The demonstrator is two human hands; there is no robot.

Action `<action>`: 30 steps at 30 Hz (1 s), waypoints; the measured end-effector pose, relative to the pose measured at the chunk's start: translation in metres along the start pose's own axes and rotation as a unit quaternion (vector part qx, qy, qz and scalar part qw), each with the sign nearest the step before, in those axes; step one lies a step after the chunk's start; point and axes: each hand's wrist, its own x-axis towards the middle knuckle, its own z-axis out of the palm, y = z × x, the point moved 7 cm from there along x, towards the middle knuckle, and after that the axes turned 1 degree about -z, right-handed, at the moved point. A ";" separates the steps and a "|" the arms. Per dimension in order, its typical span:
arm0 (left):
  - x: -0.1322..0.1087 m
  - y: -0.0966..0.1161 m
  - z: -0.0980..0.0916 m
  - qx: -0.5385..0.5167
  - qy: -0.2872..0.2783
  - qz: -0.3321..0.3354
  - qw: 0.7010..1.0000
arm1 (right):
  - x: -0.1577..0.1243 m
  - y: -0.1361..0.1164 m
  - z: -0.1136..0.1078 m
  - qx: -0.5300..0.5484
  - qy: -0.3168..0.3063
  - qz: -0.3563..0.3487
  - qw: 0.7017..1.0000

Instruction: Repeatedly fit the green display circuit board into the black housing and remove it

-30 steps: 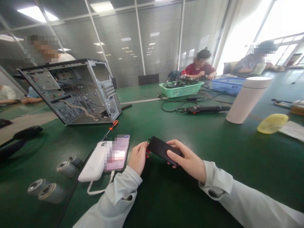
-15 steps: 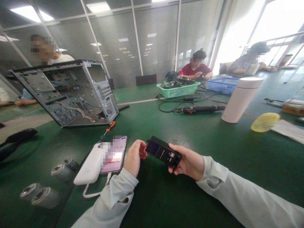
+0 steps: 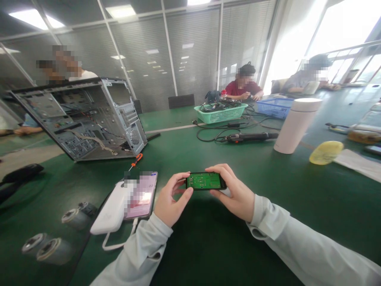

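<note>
Between my two hands, above the green table, a small black handheld device (image 3: 205,181) lies level, its open side up and a green circuit board showing in the casing. My left hand (image 3: 172,198) pinches the device's left end, thumb at the near corner and fingers at the far one. The right end is gripped by my right hand (image 3: 236,192), thumb along the near edge and fingers over the far edge. Left of my left hand lie a lit phone (image 3: 143,198) and a white power bank (image 3: 108,210) with a short white cable (image 3: 114,246).
An open computer case (image 3: 89,119) stands at the back left, an orange-handled screwdriver (image 3: 137,159) beside it. Several metal cylinders (image 3: 55,251) sit at the front left. Farther off are a green basket (image 3: 220,114), a corded electric screwdriver (image 3: 250,137), a pale bottle (image 3: 296,127) and people.
The black device has been turned over from its screen-and-button face to its circuit board side. My left hand has come from beside it onto its left end.
</note>
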 end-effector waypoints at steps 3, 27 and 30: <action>0.000 -0.001 0.001 -0.011 -0.004 -0.017 1.000 | 0.000 0.000 -0.001 -0.017 -0.006 -0.011 1.000; 0.000 0.007 0.005 -0.023 -0.022 0.035 0.999 | -0.005 0.022 0.008 0.009 0.006 0.071 0.997; -0.001 0.007 0.003 0.009 -0.012 0.044 0.999 | -0.005 0.023 0.009 0.026 0.009 0.077 0.997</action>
